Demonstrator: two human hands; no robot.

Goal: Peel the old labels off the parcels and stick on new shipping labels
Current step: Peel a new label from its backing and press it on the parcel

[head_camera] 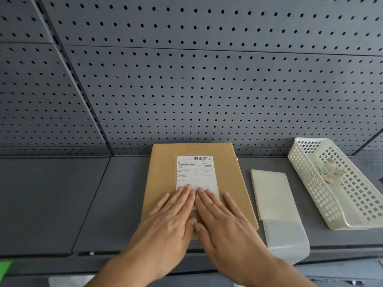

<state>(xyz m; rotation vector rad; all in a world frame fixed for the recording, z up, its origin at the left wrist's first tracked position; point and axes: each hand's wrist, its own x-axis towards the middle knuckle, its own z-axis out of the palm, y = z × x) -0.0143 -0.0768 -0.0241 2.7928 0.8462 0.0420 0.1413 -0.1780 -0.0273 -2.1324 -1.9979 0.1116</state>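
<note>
A flat brown cardboard parcel [163, 175] lies on the grey shelf [83, 193], its far edge against the pegboard. A white shipping label [195, 172] with a barcode at the top sits on the parcel's middle. My left hand [172, 214] and my right hand [219, 216] lie side by side, fingers straight, pressing flat on the label's near end. The label's lower part is hidden under my fingers.
A pale stack of label sheets [271, 193] lies right of the parcel, with a translucent backing sheet [286, 241] hanging over the shelf's front edge. A white lattice basket [310, 183] holding crumpled peeled scraps [332, 172] stands at the far right. A grey pegboard [186, 79] rises behind.
</note>
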